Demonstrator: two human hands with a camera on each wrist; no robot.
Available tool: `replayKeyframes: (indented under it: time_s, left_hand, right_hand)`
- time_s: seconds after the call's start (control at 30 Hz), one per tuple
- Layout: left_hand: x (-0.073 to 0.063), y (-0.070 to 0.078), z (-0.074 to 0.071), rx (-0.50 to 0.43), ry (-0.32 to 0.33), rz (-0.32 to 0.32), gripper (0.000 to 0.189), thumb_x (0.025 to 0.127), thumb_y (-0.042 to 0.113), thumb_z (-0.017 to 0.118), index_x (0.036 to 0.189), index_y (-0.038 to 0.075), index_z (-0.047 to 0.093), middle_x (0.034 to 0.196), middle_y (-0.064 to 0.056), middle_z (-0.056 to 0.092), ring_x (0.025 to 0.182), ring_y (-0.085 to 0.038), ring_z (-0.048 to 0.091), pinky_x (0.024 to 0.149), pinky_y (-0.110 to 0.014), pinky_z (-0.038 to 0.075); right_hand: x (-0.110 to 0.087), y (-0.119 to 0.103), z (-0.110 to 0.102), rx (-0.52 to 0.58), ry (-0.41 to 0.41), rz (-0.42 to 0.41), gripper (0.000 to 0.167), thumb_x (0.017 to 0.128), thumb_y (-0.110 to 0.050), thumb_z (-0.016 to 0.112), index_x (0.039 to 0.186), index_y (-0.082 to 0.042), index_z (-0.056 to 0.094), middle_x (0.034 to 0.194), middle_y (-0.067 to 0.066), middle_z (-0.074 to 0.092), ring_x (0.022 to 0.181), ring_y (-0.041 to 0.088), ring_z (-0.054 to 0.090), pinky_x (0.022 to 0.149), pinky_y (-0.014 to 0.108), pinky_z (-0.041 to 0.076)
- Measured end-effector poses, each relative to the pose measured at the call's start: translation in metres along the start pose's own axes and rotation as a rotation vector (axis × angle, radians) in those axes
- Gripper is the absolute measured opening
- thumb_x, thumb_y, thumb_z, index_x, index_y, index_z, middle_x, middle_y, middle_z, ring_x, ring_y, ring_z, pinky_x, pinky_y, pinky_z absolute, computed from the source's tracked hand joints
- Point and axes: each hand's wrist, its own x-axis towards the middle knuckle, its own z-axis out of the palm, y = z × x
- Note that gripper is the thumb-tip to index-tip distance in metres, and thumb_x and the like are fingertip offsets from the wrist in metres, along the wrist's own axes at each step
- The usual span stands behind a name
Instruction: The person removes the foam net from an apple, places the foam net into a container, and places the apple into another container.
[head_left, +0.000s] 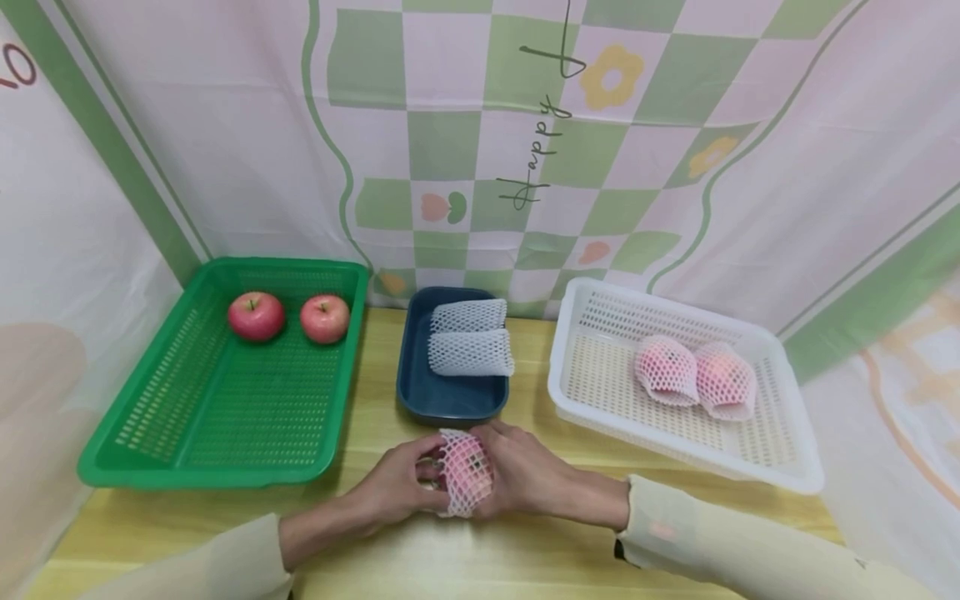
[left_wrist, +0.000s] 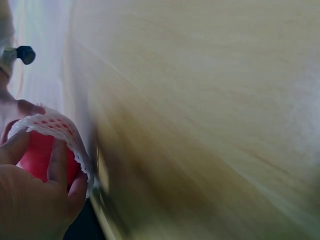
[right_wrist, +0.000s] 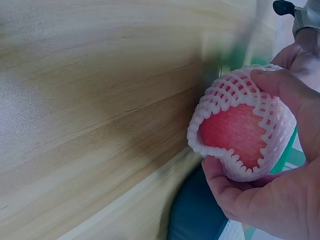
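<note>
Between the two hands is a red apple point(right_wrist: 232, 132) in a white foam net sleeve point(head_left: 459, 450), close in front of the dark blue tray. My left hand point(head_left: 401, 479) grips it from the left, fingers curled around the sleeve's edge. From the right, my right hand point(head_left: 525, 471) holds the netted apple with thumb and fingers. Bare red skin shows through the sleeve's open end in the right wrist view. In the left wrist view, the left fingers point(left_wrist: 57, 162) lie across the apple at the sleeve's rim.
Two bare apples point(head_left: 257, 316) sit in a green basket point(head_left: 341, 400) at left. The dark blue tray point(head_left: 450, 408) holds white foam net sleeves point(head_left: 471, 352). A white basket point(head_left: 600, 417) at right contains two netted apples point(head_left: 666, 371). A patterned curtain point(head_left: 450, 142) hangs behind the wooden table point(head_left: 420, 558).
</note>
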Motion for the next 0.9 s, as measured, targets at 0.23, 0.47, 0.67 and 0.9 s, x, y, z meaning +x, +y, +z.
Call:
replayKeyframes:
  time_s: [0.23,0.47,0.67,0.9]
  left_hand:
    - [0.0013,-0.0001,0.0021,0.025,0.018,0.000,0.085,0.073,-0.013,0.079,0.151,-0.010,0.045,0.141,-0.026,0.059,0.119,-0.036,0.068,0.088,-0.033,0.064]
    - [0.0040,0.0006,0.0025,0.047,0.013,0.009,0.086,0.072,-0.010,0.081,0.151,-0.004,0.048,0.130,-0.019,0.067,0.113,-0.029,0.070,0.085,-0.033,0.065]
    - [0.0046,0.0006,0.0042,0.053,0.011,0.022,0.084,0.072,-0.010,0.080,0.150,-0.003,0.049,0.130,-0.019,0.067,0.114,-0.029,0.069,0.086,-0.031,0.064]
    - [0.0028,0.0023,0.0034,0.066,0.009,0.033,0.086,0.071,-0.009,0.078,0.151,-0.003,0.048,0.127,-0.018,0.068,0.111,-0.027,0.070,0.085,-0.031,0.064]
  right_hand:
    - [0.0011,0.0006,-0.0005,0.017,-0.001,0.008,0.074,0.063,-0.029,0.100,0.124,-0.006,0.065,0.113,0.005,0.068,0.099,0.016,0.065,0.085,0.027,0.060]
    - [0.0015,-0.0004,-0.0013,0.009,0.016,0.001,0.074,0.066,-0.033,0.100,0.125,-0.007,0.065,0.111,0.003,0.068,0.098,0.015,0.066,0.084,0.026,0.060]
    - [0.0016,-0.0006,-0.0019,0.014,0.026,-0.012,0.070,0.067,-0.032,0.100,0.124,-0.008,0.066,0.108,0.002,0.070,0.096,0.013,0.066,0.083,0.024,0.059]
    - [0.0000,0.0000,-0.0036,0.013,0.032,-0.053,0.070,0.069,-0.030,0.100,0.126,-0.006,0.068,0.107,0.002,0.074,0.094,0.010,0.068,0.084,0.022,0.060]
